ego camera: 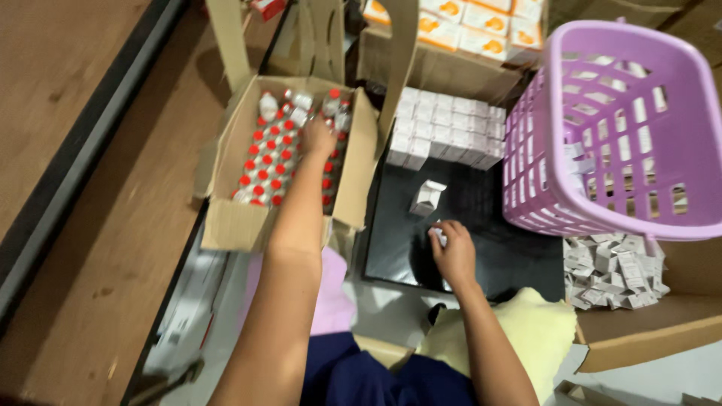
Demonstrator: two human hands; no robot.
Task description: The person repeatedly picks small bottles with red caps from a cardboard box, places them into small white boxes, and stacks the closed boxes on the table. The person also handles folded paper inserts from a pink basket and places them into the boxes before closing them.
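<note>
My left hand reaches into an open cardboard box packed with several small red-capped bottles; its fingers rest among the bottles, and whether they grip one is hidden. My right hand hovers over a black tray with its fingers closed on a small white folded carton. One opened small white carton stands alone on the tray. Rows of closed white cartons fill the tray's far end.
A purple plastic basket stands tilted at the right. Below it, a cardboard box holds a heap of flat white cartons. Orange-and-white boxes sit at the back. A yellow cushion lies by my lap. Wooden floor at the left.
</note>
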